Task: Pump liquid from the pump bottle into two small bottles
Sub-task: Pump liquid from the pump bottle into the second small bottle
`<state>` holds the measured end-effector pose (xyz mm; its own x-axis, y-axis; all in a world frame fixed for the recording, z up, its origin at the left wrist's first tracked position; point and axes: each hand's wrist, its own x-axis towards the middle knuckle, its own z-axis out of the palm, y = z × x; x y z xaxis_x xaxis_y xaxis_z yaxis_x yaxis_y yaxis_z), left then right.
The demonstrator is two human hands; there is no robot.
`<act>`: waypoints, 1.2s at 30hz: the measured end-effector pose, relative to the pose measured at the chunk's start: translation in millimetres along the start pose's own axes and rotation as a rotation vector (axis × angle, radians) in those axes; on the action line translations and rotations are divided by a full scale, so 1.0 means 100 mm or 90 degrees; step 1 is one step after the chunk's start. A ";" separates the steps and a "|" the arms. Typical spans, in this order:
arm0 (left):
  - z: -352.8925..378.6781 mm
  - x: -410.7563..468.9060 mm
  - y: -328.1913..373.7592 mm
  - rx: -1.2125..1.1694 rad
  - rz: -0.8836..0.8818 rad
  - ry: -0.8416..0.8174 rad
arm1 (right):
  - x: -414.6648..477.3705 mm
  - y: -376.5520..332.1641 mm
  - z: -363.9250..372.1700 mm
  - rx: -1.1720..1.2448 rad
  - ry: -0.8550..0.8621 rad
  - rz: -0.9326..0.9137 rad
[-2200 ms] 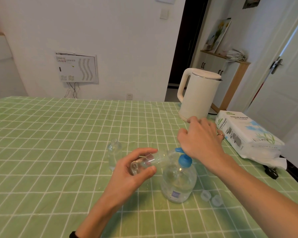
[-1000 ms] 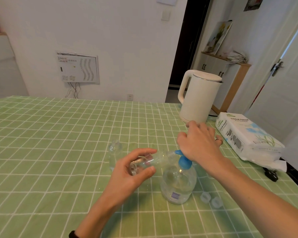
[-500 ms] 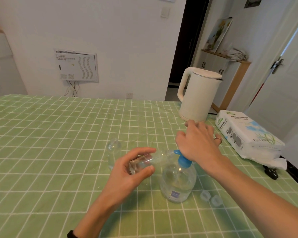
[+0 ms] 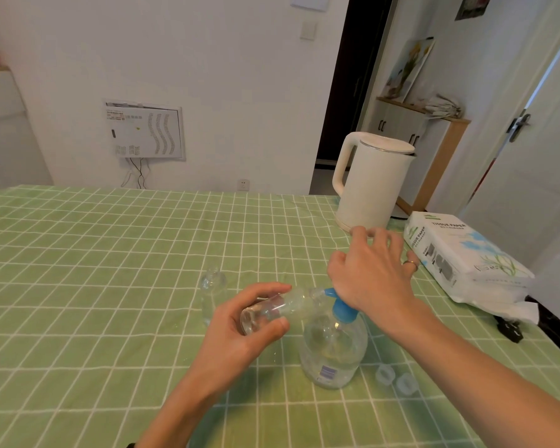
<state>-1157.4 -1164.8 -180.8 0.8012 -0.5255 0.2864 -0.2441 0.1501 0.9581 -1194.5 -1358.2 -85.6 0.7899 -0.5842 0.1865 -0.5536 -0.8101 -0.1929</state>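
Now, just below the centre of the frame, we hold a small clear round bottle tipped almost flat. Its long axis runs from its base at lower left to its mouth at upper right, where it meets the blue spout of the large clear pump bottle standing on the green checked tablecloth.

Our left hand grips the tipped bottle by its base end, thumb below and fingers curled over the top. Our right hand, the nearer of the two to the pump, lies up and right of that mouth. Its palm rests on the blue pump head, with the fingers loose and spread, closed round nothing.

The coming stroke, as we judge it, goes straight down on that head and turns on the mouth being lined up with the spout. We cannot tell whether the spout sits inside the mouth or only against it.

Left of our gripping hand, a second small clear bottle stands upright, apparently uncapped and apart from the pump bottle, so we judge at least one filling is left. Two small clear caps lie just right of the pump bottle's base. Farther off at upper right stand a white electric kettle and a white pack of tissue paper.
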 end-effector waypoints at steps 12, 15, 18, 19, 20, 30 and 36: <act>0.00 0.00 0.03 -0.001 -0.001 -0.002 | 0.01 0.01 -0.07 0.024 0.020 0.005; -0.01 0.00 0.03 0.002 0.003 0.000 | 0.01 0.02 -0.03 0.044 -0.021 0.027; -0.01 0.00 0.03 0.002 0.006 0.004 | 0.00 0.02 0.00 0.044 -0.037 0.023; -0.01 0.00 0.03 0.006 0.006 0.005 | 0.00 0.01 0.00 0.047 -0.039 0.025; -0.01 0.00 0.03 0.009 0.006 0.004 | 0.00 0.01 0.00 0.051 -0.040 0.026; -0.01 0.00 0.02 0.013 0.005 -0.003 | 0.03 0.02 -0.02 0.048 -0.015 0.024; -0.02 0.00 0.00 0.015 0.006 -0.003 | 0.02 0.02 0.02 0.053 -0.067 0.036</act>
<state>-1156.7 -1163.3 -180.6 0.7965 -0.5280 0.2947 -0.2639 0.1350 0.9550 -1193.4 -1361.0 -87.1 0.7835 -0.6173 0.0715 -0.5781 -0.7663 -0.2804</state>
